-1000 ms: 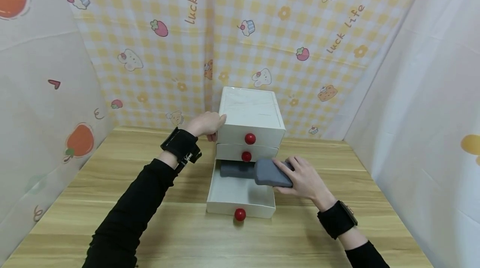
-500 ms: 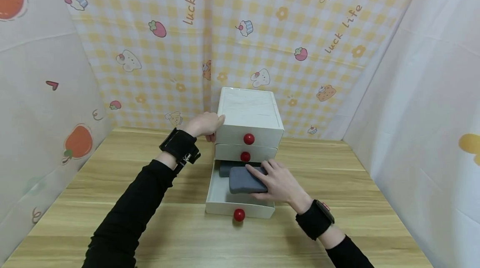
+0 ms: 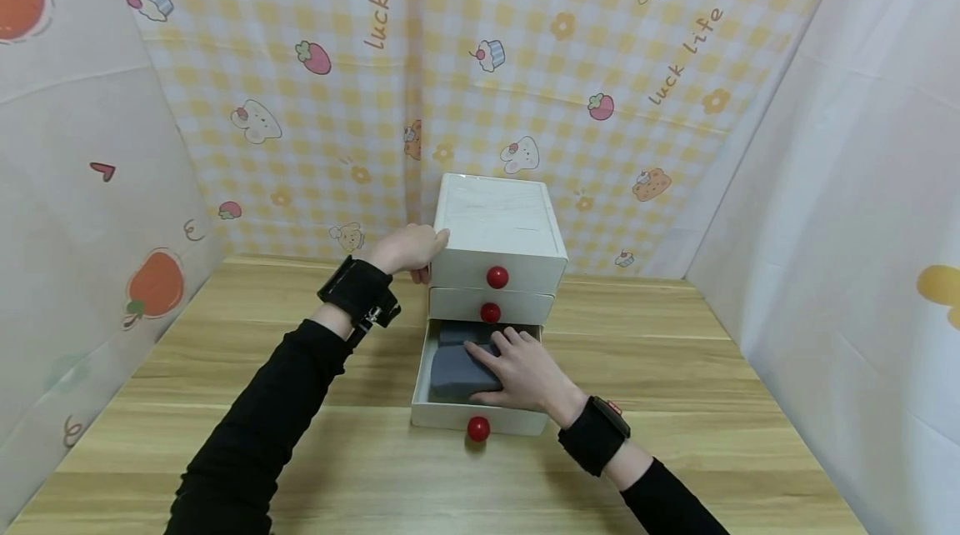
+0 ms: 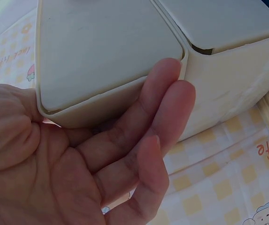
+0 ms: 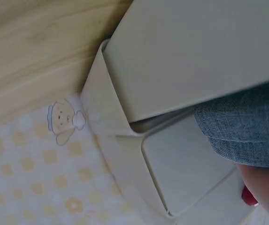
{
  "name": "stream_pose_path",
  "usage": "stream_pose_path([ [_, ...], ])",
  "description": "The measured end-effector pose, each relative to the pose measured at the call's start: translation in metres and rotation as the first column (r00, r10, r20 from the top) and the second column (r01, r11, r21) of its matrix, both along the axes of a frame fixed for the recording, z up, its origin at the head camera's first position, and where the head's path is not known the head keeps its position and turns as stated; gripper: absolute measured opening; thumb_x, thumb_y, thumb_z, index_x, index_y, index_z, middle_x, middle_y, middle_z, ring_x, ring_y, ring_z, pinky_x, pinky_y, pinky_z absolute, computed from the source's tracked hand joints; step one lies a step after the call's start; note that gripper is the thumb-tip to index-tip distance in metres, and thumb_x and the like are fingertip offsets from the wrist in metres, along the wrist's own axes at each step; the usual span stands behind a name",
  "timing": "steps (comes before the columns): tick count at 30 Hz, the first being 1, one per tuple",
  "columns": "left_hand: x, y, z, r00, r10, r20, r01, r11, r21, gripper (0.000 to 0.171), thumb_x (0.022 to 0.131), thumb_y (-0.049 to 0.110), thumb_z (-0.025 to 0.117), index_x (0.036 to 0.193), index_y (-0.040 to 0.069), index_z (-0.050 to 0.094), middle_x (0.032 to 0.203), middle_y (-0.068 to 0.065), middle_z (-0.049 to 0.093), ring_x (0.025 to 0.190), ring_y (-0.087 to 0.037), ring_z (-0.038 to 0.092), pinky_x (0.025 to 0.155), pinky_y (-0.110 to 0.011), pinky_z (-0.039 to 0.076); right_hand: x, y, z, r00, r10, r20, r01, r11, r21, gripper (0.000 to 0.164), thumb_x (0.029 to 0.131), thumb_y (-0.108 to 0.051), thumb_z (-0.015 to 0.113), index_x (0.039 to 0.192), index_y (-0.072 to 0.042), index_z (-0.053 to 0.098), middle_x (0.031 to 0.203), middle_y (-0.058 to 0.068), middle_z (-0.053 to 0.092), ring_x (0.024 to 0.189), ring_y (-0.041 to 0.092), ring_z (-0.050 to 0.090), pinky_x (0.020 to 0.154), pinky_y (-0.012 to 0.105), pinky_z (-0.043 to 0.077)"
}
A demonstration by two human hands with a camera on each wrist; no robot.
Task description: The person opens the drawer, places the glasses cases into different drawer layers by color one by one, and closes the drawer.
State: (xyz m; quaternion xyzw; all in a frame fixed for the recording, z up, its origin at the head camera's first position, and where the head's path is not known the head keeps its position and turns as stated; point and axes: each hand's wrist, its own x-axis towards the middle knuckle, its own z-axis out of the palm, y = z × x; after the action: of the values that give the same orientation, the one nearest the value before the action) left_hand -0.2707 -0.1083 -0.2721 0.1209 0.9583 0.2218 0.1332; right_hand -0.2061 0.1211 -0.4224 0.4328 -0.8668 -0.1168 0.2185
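Observation:
A white drawer cabinet (image 3: pixel 495 214) stands on the table with its bottom drawer (image 3: pixel 435 414) pulled out. My left hand (image 3: pixel 405 250) holds the cabinet's upper left edge; in the left wrist view its bent fingers (image 4: pixel 143 117) lie along the side, the thumb hidden. Inside the open drawer, my right hand (image 3: pixel 525 372) grips a blue-grey fabric-covered case (image 3: pixel 457 372), thumb and fingers spread across it. Its woven cover (image 5: pixel 247 126) shows in the right wrist view. Behind it in the drawer lies another dark grey item (image 3: pixel 461 332), partly hidden.
The upper drawers are closed, each with a red knob (image 3: pixel 497 277). Another red knob (image 3: pixel 478 428) sticks out from the open drawer's front. A yellow checked curtain (image 3: pixel 337 127) hangs close behind the cabinet, and the wooden table (image 3: pixel 322 452) extends around it.
My right hand has moved left and down, carrying the blue-grey case from the drawer's right edge down into the drawer. My left hand stays on the cabinet.

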Motion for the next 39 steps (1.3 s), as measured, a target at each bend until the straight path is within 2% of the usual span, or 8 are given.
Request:
stream_pose_path([
  [16,0.001,0.001,0.002,1.0,0.001,-0.004,-0.001,1.0,0.002,0.063,0.104,0.036,0.017,0.104,-0.004,0.065,0.072,-0.012,0.072,0.071,-0.024,0.069,0.099,-0.042,0.045,-0.011,-0.002,-0.025,0.999,0.043,0.006,-0.043,0.999,-0.005,0.068,0.082,-0.065,0.058,0.134,-0.02,0.054,0.104,0.005,0.062,0.089,0.019,0.058,0.078,0.03,0.052],
  [23,0.0,0.001,0.001,1.0,0.003,-0.005,-0.003,1.0,-0.002,0.063,0.104,0.037,0.016,0.099,-0.002,0.066,0.072,-0.012,0.072,0.073,-0.024,0.07,0.097,-0.041,0.046,-0.009,0.002,-0.013,0.986,0.096,0.133,-0.09,0.995,-0.047,0.05,0.087,-0.044,0.065,0.129,-0.018,0.057,0.111,0.004,0.062,0.096,0.016,0.059,0.084,0.029,0.052],
  [25,0.0,0.001,0.001,1.0,0.006,-0.004,-0.006,1.0,-0.005,0.063,0.104,0.037,0.016,0.097,-0.001,0.066,0.072,-0.012,0.072,0.073,-0.024,0.069,0.096,-0.041,0.047,-0.006,0.003,-0.006,0.983,0.145,0.111,-0.134,0.986,-0.102,0.043,0.086,-0.037,0.068,0.123,-0.016,0.061,0.107,0.002,0.063,0.092,0.014,0.059,0.081,0.027,0.052],
  [27,0.0,0.001,0.001,1.0,0.008,-0.002,-0.008,1.0,-0.006,0.063,0.104,0.037,0.016,0.096,-0.001,0.066,0.072,-0.012,0.072,0.072,-0.024,0.069,0.096,-0.041,0.047,-0.001,0.003,0.002,0.976,0.214,0.03,-0.208,0.967,-0.146,0.035,0.085,-0.031,0.07,0.116,-0.015,0.064,0.1,0.0,0.064,0.085,0.012,0.059,0.075,0.024,0.051],
  [29,0.0,0.001,0.002,1.0,0.008,0.001,-0.008,1.0,-0.008,0.063,0.104,0.037,0.016,0.097,-0.001,0.066,0.072,-0.012,0.072,0.072,-0.024,0.069,0.097,-0.041,0.046,0.005,0.003,0.007,0.95,0.298,-0.092,-0.309,0.937,-0.162,0.027,0.084,-0.027,0.07,0.108,-0.015,0.067,0.093,-0.002,0.065,0.079,0.01,0.059,0.069,0.022,0.049],
  [31,0.0,0.001,0.002,1.0,0.009,0.003,-0.009,1.0,-0.011,0.063,0.103,0.037,0.016,0.099,-0.002,0.066,0.072,-0.012,0.073,0.072,-0.023,0.069,0.098,-0.042,0.046,0.014,0.003,0.01,0.9,0.383,-0.207,-0.416,0.898,-0.146,0.019,0.087,-0.025,0.065,0.103,-0.015,0.067,0.087,-0.004,0.064,0.074,0.009,0.058,0.065,0.02,0.046],
  [35,-0.001,0.001,0.001,1.0,0.012,0.005,-0.012,1.0,-0.01,0.063,0.103,0.037,0.016,0.102,-0.002,0.065,0.071,-0.011,0.072,0.072,-0.024,0.07,0.096,-0.041,0.047,0.033,0.002,0.007,0.803,0.514,-0.302,-0.544,0.839,-0.018,0.021,0.099,-0.02,0.046,0.102,-0.017,0.066,0.085,-0.007,0.062,0.074,0.007,0.055,0.064,0.02,0.044],
  [39,-0.001,0.0,0.001,1.0,0.011,0.002,-0.011,1.0,-0.012,0.063,0.103,0.037,0.016,0.099,-0.002,0.066,0.07,-0.011,0.072,0.073,-0.025,0.071,0.094,-0.041,0.047,0.043,0.003,-0.005,0.786,0.558,-0.266,-0.538,0.83,0.149,0.029,0.103,-0.019,0.037,0.108,-0.022,0.065,0.094,-0.009,0.062,0.082,0.007,0.055,0.069,0.019,0.044],
])
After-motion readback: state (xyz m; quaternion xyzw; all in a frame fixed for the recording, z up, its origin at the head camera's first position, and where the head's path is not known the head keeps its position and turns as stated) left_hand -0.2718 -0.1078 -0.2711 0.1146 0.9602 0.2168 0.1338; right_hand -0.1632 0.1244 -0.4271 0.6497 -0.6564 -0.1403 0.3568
